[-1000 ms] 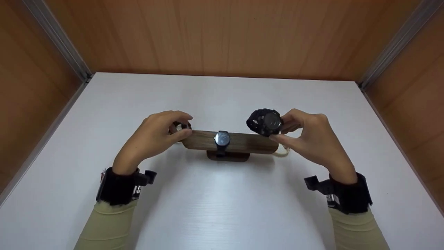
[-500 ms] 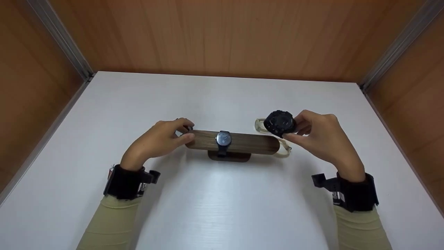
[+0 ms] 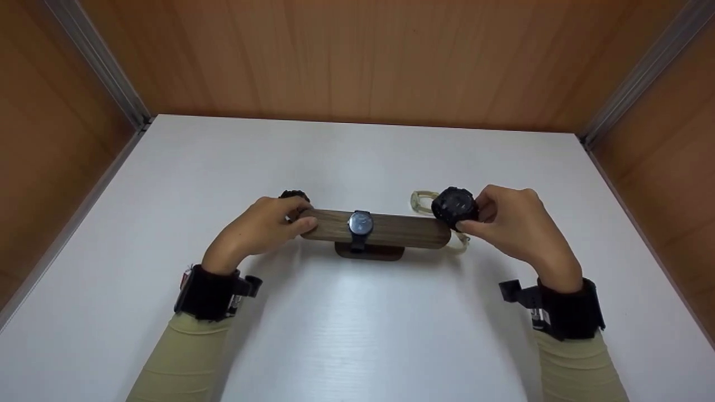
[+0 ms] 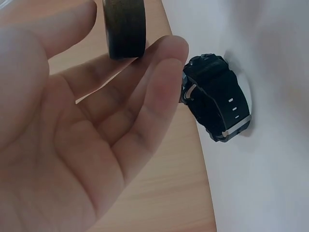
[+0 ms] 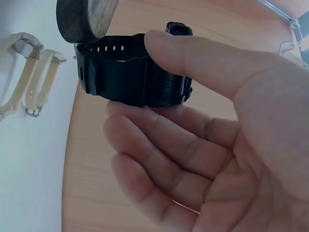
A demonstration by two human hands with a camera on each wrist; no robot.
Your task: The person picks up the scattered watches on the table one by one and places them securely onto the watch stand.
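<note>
Your right hand [image 3: 516, 223] is pinching a black watch [image 3: 455, 205] between thumb and curled fingers, with the thumb lying across the strap in the right wrist view [image 5: 130, 77]. You are holding the watch just off the right end of the wooden bar [image 3: 385, 229], level with that end; the bar's rounded end face [image 5: 84, 19] is showing right above the strap, and it is unclear whether they are touching.

Your left hand [image 3: 262, 226] is steadying the bar's left end, with the thumb pressing along the near side and the fingers curling over the top; the left wrist view shows the fingertips [image 4: 164, 53] wrapping under the bar's end [image 4: 125, 26].

The bar is sitting on a dark wooden base [image 3: 368, 252] on the white table [image 3: 357, 324]. One dark-faced watch [image 3: 360, 224] is hanging strapped around the middle of the bar.

A second black watch [image 4: 217, 104] is lying on the table just behind your left fingers, apart from them. A cream-strapped watch [image 5: 29, 72] is resting on the table behind the bar's right end, beside the held watch.
</note>
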